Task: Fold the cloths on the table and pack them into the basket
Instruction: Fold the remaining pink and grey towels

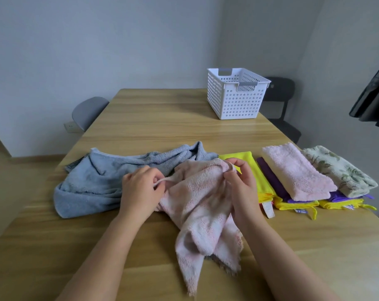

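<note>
Near the front of a wooden surface (162, 127), a person's left hand (140, 187) pinches one bunched edge of a crumpled pink terry cloth (197, 205), while the right hand (240, 183) pinches another edge near a corner. The cloth's lower part lies twisted toward the viewer. It overlaps a rumpled blue towel (93, 181) on the left and lies just beside a folded yellow cloth (258, 174), first in a row of folded cloths (297, 172) on the right. A white perforated basket (234, 98) stands well apart, far right. Likely risks: the light fingertip grips may slip as the cloth is shaken out, the twist may fold in crooked, or spreading it may drag the towel or disturb the finished row.
</note>
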The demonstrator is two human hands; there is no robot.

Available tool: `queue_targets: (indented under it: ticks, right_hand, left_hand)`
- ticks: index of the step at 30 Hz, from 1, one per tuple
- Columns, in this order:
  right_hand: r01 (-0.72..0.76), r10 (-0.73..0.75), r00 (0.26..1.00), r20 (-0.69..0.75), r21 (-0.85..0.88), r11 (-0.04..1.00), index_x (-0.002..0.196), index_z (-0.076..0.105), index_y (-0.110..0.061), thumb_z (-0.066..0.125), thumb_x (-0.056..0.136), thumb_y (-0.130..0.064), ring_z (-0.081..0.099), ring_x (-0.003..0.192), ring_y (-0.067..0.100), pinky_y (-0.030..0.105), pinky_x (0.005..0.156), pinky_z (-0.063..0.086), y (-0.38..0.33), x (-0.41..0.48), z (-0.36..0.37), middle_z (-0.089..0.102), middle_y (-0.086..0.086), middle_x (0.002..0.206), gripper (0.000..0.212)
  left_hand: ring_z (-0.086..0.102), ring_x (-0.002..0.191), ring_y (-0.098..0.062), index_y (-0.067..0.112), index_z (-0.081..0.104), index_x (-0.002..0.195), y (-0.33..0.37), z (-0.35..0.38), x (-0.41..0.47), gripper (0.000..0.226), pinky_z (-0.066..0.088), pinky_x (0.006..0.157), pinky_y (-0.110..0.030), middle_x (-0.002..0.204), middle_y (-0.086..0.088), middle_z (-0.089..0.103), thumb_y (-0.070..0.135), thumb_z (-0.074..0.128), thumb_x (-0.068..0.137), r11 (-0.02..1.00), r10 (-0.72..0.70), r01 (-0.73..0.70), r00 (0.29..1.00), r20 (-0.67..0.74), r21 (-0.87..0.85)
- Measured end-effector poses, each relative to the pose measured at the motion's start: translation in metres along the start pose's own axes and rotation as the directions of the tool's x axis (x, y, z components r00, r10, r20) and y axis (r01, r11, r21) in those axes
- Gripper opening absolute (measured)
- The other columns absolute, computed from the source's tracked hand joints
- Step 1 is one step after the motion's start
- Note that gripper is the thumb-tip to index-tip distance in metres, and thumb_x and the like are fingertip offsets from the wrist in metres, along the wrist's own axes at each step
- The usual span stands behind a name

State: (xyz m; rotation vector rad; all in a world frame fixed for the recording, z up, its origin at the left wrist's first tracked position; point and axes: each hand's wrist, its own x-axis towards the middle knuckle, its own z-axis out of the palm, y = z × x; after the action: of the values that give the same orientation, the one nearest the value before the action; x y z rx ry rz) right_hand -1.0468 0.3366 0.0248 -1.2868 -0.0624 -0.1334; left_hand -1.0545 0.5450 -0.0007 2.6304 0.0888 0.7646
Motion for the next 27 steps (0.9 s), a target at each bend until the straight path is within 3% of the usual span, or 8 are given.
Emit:
queue_targets:
  ticks: [5, 9, 11, 14, 18, 20, 23, 27]
  right_hand:
    - [-0.062, 0.068, 0.996, -0.057, 0.097, 0.993, 0.093, 0.06, -0.017, 0.055, 0.092, -0.015, 0.058, 0.081, 0.021, 0.035, 0.073, 0.046, -0.01, 0.004, -0.009, 0.064, 0.004, 0.083, 0.006]
    - [-0.147, 0.151, 0.989, -0.002, 0.212, 0.966, 0.098, 0.062, -0.016, 0.053, 0.094, -0.02, 0.066, 0.081, 0.015, 0.032, 0.075, 0.051, -0.02, 0.008, -0.019, 0.069, 0.002, 0.084, 0.011]
    - [-0.163, 0.155, 0.986, 0.056, 0.222, 0.961, 0.101, 0.061, -0.014, 0.053, 0.094, -0.022, 0.065, 0.085, 0.021, 0.035, 0.075, 0.052, -0.027, 0.006, -0.018, 0.068, 0.007, 0.089, 0.013]
    - [-0.153, 0.142, 0.987, 0.07, 0.192, 0.969, 0.109, 0.061, -0.015, 0.054, 0.094, -0.023, 0.067, 0.088, 0.022, 0.035, 0.073, 0.054, -0.039, 0.003, -0.017, 0.069, 0.01, 0.095, 0.019]
    - [-0.133, 0.125, 0.991, 0.05, 0.202, 0.97, 0.109, 0.064, -0.018, 0.054, 0.095, -0.023, 0.069, 0.094, 0.022, 0.036, 0.079, 0.057, -0.06, 0.002, -0.016, 0.072, 0.008, 0.101, 0.018]
    - [-0.134, 0.13, 0.991, 0.033, 0.221, 0.966, 0.111, 0.064, -0.019, 0.053, 0.096, -0.024, 0.067, 0.101, 0.024, 0.038, 0.086, 0.055, -0.067, 0.002, -0.016, 0.07, 0.01, 0.108, 0.019]
    - [-0.12, 0.105, 0.992, 0.073, 0.249, 0.961, 0.112, 0.059, -0.009, 0.047, 0.098, -0.02, 0.06, 0.104, 0.03, 0.037, 0.086, 0.053, -0.076, 0.0, -0.016, 0.065, 0.014, 0.104, 0.021]
    - [-0.082, 0.062, 0.994, 0.086, 0.249, 0.965, 0.126, 0.055, -0.006, 0.046, 0.099, -0.021, 0.061, 0.11, 0.03, 0.044, 0.098, 0.048, -0.094, -0.005, -0.018, 0.062, 0.018, 0.116, 0.032]
  left_hand:
    - [0.049, 0.088, -0.015, 0.012, 0.056, 0.097, 0.001, -0.001, 0.0, 0.007, 0.04, 0.076, -0.029, 0.102, -0.001, 0.05, 0.012, 0.051, 0.092, 0.904, -0.302, 0.22, 0.936, -0.183, -0.366]
    - [0.05, 0.094, -0.016, 0.011, 0.055, 0.104, 0.001, -0.006, 0.001, 0.017, 0.039, 0.08, -0.026, 0.104, 0.0, 0.046, 0.019, 0.06, 0.089, 0.808, -0.464, 0.289, 0.849, -0.252, -0.514]
    - [0.05, 0.089, -0.016, 0.011, 0.053, 0.101, 0.004, -0.006, -0.001, 0.026, 0.041, 0.074, -0.028, 0.101, 0.002, 0.047, 0.026, 0.067, 0.084, 0.841, -0.445, 0.293, 0.853, -0.272, -0.455]
    - [0.051, 0.06, -0.02, 0.012, 0.051, 0.068, 0.011, -0.011, -0.005, 0.032, 0.034, 0.051, -0.029, 0.065, 0.001, 0.054, 0.034, 0.057, 0.09, 0.922, -0.346, 0.28, 0.906, -0.243, -0.266]
    - [0.064, 0.059, -0.025, 0.013, 0.06, 0.067, 0.02, -0.021, -0.008, 0.054, 0.051, 0.061, -0.035, 0.052, -0.007, 0.063, 0.042, 0.027, 0.098, 0.919, -0.379, 0.391, 0.91, 0.166, -0.046]
    - [0.064, 0.049, -0.02, 0.019, 0.057, 0.072, 0.034, -0.027, -0.013, 0.05, 0.047, 0.051, -0.027, 0.051, -0.008, 0.066, 0.04, 0.022, 0.1, 0.86, -0.386, 0.488, 0.812, 0.439, -0.147]
    - [0.062, 0.046, -0.02, 0.005, 0.064, 0.083, 0.048, -0.038, -0.019, 0.053, 0.034, 0.035, -0.02, 0.066, -0.012, 0.071, 0.032, 0.022, 0.1, 0.632, -0.292, 0.733, 0.526, 0.799, -0.252]
    - [0.066, 0.061, -0.021, -0.004, 0.066, 0.095, 0.052, -0.051, -0.029, 0.045, 0.045, 0.044, -0.019, 0.085, -0.018, 0.072, 0.02, 0.027, 0.094, 0.6, -0.034, 0.77, 0.297, 0.954, -0.218]
